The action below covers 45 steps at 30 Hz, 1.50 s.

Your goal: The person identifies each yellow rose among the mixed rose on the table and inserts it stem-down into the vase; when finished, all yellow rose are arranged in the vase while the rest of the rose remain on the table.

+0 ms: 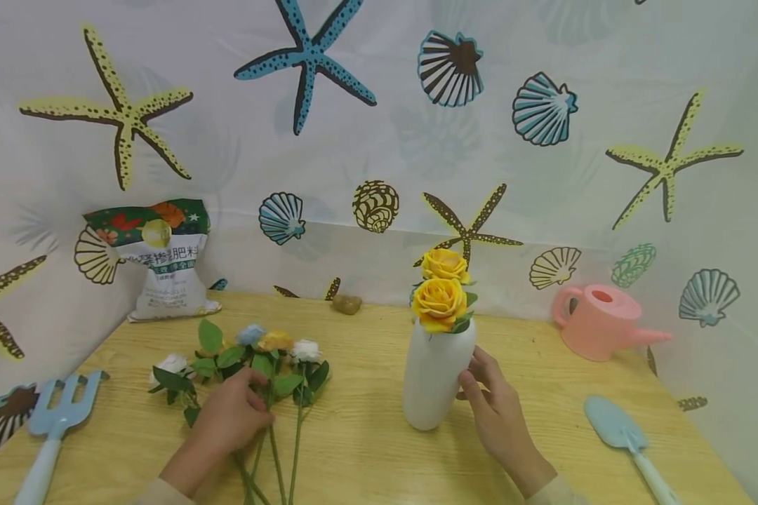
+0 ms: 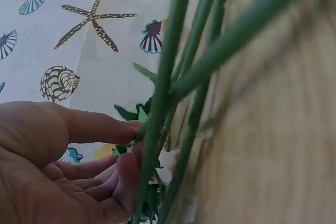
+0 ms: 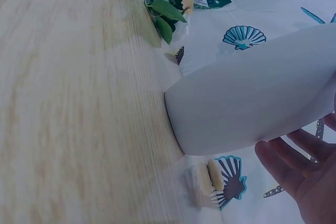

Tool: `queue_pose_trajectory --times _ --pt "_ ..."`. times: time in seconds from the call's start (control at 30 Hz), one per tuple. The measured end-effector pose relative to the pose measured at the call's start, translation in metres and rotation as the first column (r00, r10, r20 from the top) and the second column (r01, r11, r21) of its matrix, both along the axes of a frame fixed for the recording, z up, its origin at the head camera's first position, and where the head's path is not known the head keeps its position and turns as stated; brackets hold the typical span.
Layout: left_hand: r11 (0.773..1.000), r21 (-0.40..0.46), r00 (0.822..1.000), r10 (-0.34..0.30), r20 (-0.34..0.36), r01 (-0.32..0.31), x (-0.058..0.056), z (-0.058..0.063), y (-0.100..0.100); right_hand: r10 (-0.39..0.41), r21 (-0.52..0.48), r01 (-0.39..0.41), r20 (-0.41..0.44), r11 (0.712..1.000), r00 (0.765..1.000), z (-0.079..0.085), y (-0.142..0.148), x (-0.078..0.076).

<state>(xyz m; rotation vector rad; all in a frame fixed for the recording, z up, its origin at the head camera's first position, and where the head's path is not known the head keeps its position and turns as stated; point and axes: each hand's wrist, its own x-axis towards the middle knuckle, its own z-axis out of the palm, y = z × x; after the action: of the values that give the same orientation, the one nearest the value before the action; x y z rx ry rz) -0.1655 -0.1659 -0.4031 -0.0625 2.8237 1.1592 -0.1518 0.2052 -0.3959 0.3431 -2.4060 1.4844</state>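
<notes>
My left hand (image 1: 230, 414) is over a bunch of flowers on the table, thumb and forefinger pinching a green stem (image 2: 139, 132). Leafy stems spread around it, with a blue flower (image 1: 250, 334), an orange-yellow flower (image 1: 276, 341), and white flowers, one a white rose (image 1: 305, 351). A white vase (image 1: 438, 379) stands to the right, with two yellow roses (image 1: 440, 304) in its mouth. My right hand (image 1: 497, 414) touches the vase's right side with lightly bent fingers. In the right wrist view, those fingertips (image 3: 265, 153) lie against the smooth wall of the vase.
A pale blue hand fork (image 1: 60, 421) lies at the left, a matching trowel (image 1: 619, 428) at the right. Behind stand a fertilizer bag (image 1: 170, 273) and a pink watering can (image 1: 600, 322). A brown stone (image 1: 347, 304) sits near the patterned curtain (image 1: 354, 154).
</notes>
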Motion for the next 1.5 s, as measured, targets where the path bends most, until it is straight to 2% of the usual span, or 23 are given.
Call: queue_pose_trajectory --times 0.1,0.2,0.4,0.53,0.73,0.8,0.93,1.1,1.27,1.37,1.5 --pt "0.996 0.087 1.000 0.003 0.005 -0.003 0.000 0.002 -0.002 0.005 0.002 -0.005 -0.006 1.000 1.000 -0.001 0.001 0.000" --pt "0.980 0.200 1.000 0.011 0.019 -0.015 0.000 0.006 -0.002 0.017 0.011 -0.017 -0.033 1.000 0.999 -0.001 0.002 -0.001" --pt "0.917 0.398 0.999 0.030 0.026 -0.038 0.000 0.019 0.003 0.026 0.019 -0.025 -0.057 0.999 0.998 -0.002 0.003 -0.001" --pt "0.849 0.527 0.999 0.033 0.023 -0.040 0.000 0.029 0.009 0.020 0.015 -0.019 -0.052 1.000 0.998 -0.003 0.004 -0.002" --pt "0.746 0.666 1.000 0.027 -0.009 -0.014 -0.001 0.052 0.025 0.015 0.004 -0.015 -0.039 1.000 0.999 -0.004 0.003 -0.002" --pt "0.702 0.712 0.999 0.035 -0.022 -0.008 -0.001 0.061 0.032 0.014 0.003 -0.014 -0.038 1.000 0.999 -0.004 0.003 -0.002" --pt "0.591 0.807 0.992 0.096 -0.082 0.009 -0.004 0.078 0.053 0.008 0.003 -0.008 -0.033 1.000 0.999 -0.004 0.003 -0.002" --pt "0.467 0.881 0.956 0.221 -0.195 0.072 -0.012 0.099 0.082 0.007 0.000 -0.008 -0.028 1.000 1.000 -0.002 0.003 -0.002" --pt "0.327 0.925 0.912 0.288 -0.293 0.194 -0.020 0.118 0.102 0.014 -0.003 -0.014 -0.032 1.000 0.999 -0.002 0.003 -0.002" --pt "0.270 0.929 0.883 0.330 -0.335 0.252 -0.023 0.128 0.109 0.018 -0.005 -0.018 -0.031 1.000 0.999 -0.002 0.003 -0.003" --pt "0.242 0.915 0.835 0.381 -0.397 0.324 -0.028 0.138 0.114 0.018 -0.014 -0.018 -0.024 1.000 1.000 -0.002 0.002 -0.003"
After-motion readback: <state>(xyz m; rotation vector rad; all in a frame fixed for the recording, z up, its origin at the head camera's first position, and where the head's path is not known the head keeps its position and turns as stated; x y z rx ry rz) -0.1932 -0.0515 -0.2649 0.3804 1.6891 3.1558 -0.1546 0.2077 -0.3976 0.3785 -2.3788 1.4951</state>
